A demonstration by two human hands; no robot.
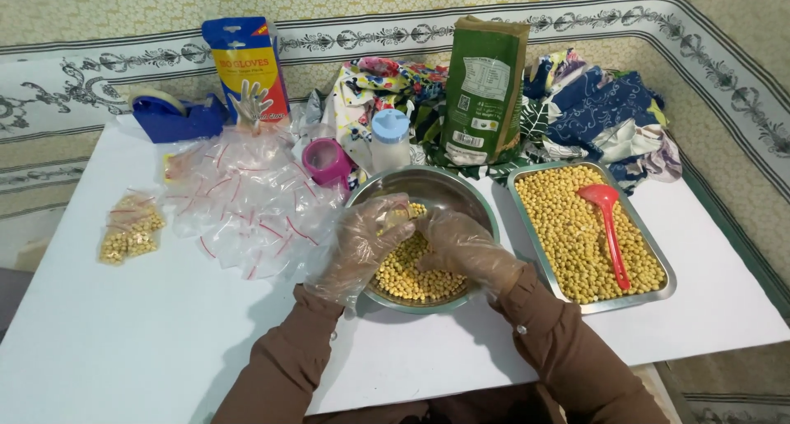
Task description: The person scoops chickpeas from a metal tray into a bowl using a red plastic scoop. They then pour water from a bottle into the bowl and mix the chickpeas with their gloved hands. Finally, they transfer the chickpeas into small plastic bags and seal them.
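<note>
Gloved left hand point(362, 243) pinches a small bag point(396, 216); right hand point(462, 244) cups chickpeas point(407, 277) in the bowl point(428, 184) near the table's point(164, 325) front edge.

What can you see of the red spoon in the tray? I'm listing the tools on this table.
The red spoon looks like glossy plastic, all one colour, with a rounded bowl at its far end and a long, narrow handle that runs toward the person. It lies flat on the yellow beans that fill the rectangular metal tray, to the right of the round metal bowl. Only the beans touch it; neither gloved hand is near.
</note>
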